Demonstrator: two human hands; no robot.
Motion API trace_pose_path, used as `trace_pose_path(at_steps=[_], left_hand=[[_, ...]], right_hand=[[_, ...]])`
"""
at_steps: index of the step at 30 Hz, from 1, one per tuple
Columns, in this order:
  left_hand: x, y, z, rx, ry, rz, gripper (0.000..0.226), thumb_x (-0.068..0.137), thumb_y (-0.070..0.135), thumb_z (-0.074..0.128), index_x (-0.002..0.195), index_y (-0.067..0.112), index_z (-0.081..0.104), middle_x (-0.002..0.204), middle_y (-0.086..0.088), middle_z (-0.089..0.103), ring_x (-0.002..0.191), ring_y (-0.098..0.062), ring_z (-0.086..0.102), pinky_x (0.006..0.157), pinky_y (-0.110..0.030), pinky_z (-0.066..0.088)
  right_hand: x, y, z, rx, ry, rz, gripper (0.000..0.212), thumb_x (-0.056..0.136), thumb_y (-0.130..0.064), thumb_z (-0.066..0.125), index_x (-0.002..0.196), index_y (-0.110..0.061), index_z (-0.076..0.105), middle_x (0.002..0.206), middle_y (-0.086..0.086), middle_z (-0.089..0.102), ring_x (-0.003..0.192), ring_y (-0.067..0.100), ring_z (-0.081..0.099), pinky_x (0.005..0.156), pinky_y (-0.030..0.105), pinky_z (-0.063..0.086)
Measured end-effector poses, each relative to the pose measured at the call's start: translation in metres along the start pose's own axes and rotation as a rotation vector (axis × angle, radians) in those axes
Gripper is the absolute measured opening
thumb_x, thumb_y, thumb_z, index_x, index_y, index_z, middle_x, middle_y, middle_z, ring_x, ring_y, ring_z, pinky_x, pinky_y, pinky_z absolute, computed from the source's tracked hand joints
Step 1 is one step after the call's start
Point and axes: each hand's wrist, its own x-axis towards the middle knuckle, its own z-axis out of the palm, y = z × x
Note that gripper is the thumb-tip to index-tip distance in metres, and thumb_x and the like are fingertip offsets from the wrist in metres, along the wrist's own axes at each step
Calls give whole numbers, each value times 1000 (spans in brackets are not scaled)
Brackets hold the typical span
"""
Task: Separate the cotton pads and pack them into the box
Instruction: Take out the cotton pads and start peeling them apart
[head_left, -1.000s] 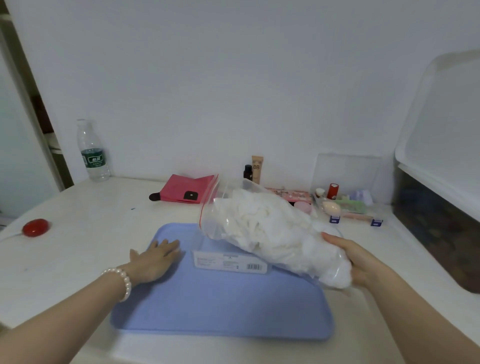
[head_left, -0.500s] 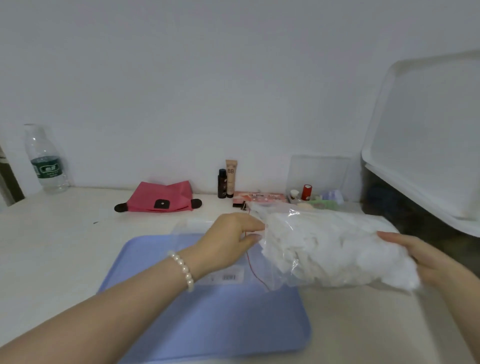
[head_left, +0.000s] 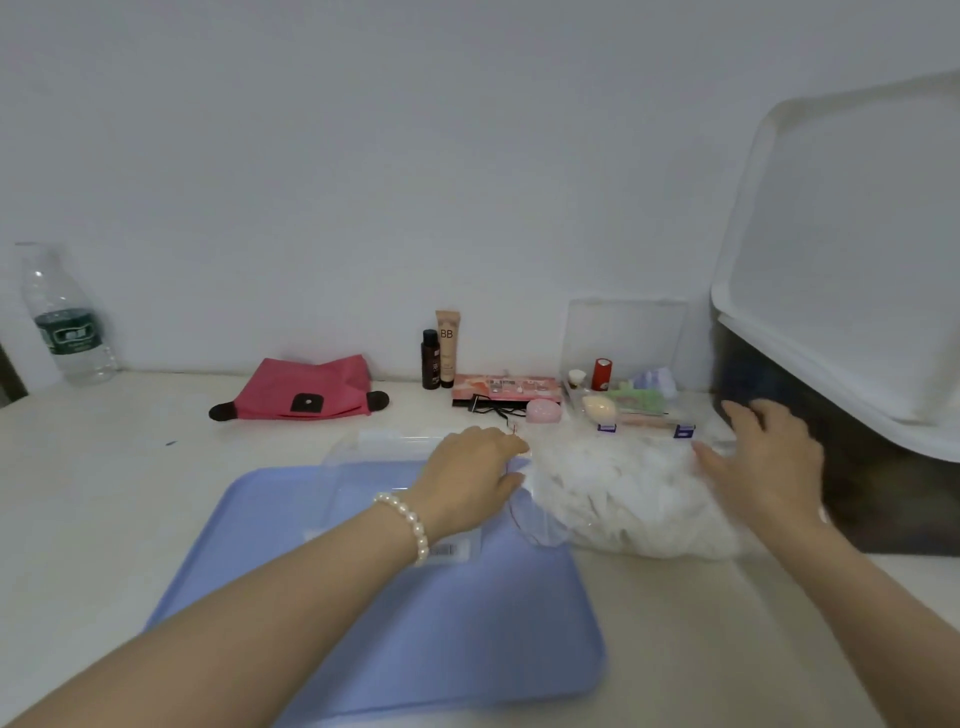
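A clear zip bag full of white cotton pads (head_left: 623, 493) lies on the table just right of the blue tray (head_left: 363, 649). My left hand (head_left: 472, 473), with a pearl bracelet on its wrist, pinches the bag's open mouth at its left end. Over the bag's right end my right hand (head_left: 763, 462) rests with fingers spread, holding nothing. A clear plastic box (head_left: 374, 447) with a barcode label stands on the tray's far part, partly hidden behind my left arm.
Along the wall are a water bottle (head_left: 65, 317), a pink pouch (head_left: 306, 389), two cosmetic tubes (head_left: 441, 353), a makeup palette (head_left: 504, 389) and a clear organizer (head_left: 623, 395). A dark storage bin with a raised white lid (head_left: 841, 312) stands at the right.
The bag went from held up over the tray to lying on the table at the right. My left hand took its mouth; my right hand let go of its bottom.
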Motion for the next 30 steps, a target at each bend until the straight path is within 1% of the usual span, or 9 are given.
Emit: trace_pose_path(at_steps=[2,6,11,14,19,21,24,26,30], left_hand=[[-11,-15,-4,23,66,-15,35,94,26,47,127,18,53,124,-3,56,111,-23,49,94,-35,38],[-27,-34,-10,29,66,-13,28,93,21,48,114,16,66,117,-4,60,104,-26,51,90,-36,40],[-9,-25,-6,20,-54,16,29,96,19,46,115,17,67,116,-2,65,106,-26,51,88,-34,41],[9,-15,4,-72,-153,-16,34,95,8,44,123,13,61,124,-8,63,114,-26,53,94,-32,42],[32,9,14,-154,-215,-35,40,92,-1,43,129,6,55,132,-13,55,123,-28,49,101,-29,37],[39,21,15,-181,-205,10,39,92,6,50,131,5,52,134,-15,53,125,-30,47,101,-31,35],[49,31,28,-215,-265,49,80,79,19,71,146,14,29,146,-15,35,133,-31,35,107,-33,31],[53,33,35,-203,-321,74,96,69,23,79,147,18,25,142,-12,37,129,-31,39,105,-38,37],[48,36,47,-159,-359,38,82,72,28,76,140,15,31,130,-11,45,115,-29,50,93,-37,46]], right_hand=[[-10,-29,3,113,-51,-75,50,84,-49,57,121,-16,60,125,13,55,112,33,48,96,45,38],[-23,-78,7,244,-202,-180,66,79,-70,43,124,-25,57,128,5,55,121,25,45,100,40,36],[-24,-145,-1,212,-291,-307,78,71,-65,60,136,-29,38,144,6,33,136,26,25,109,43,25],[-22,-163,2,105,-430,-269,82,73,-41,67,141,-25,24,149,11,19,138,32,21,105,47,31],[-13,-133,-9,759,-344,4,48,86,-1,45,132,-12,38,131,10,42,108,22,45,86,28,35],[-13,-120,-12,910,-331,47,46,87,4,38,130,-11,41,123,6,44,106,17,43,89,28,35],[-15,-111,-7,1017,-350,42,45,89,6,35,127,-14,44,119,4,47,111,18,46,92,28,37],[-16,-109,-1,1036,-336,37,40,90,6,35,120,-17,48,117,2,50,110,16,49,86,22,38],[-22,-106,5,1101,-319,58,40,88,12,33,107,-18,51,112,0,54,105,15,54,71,12,41]])
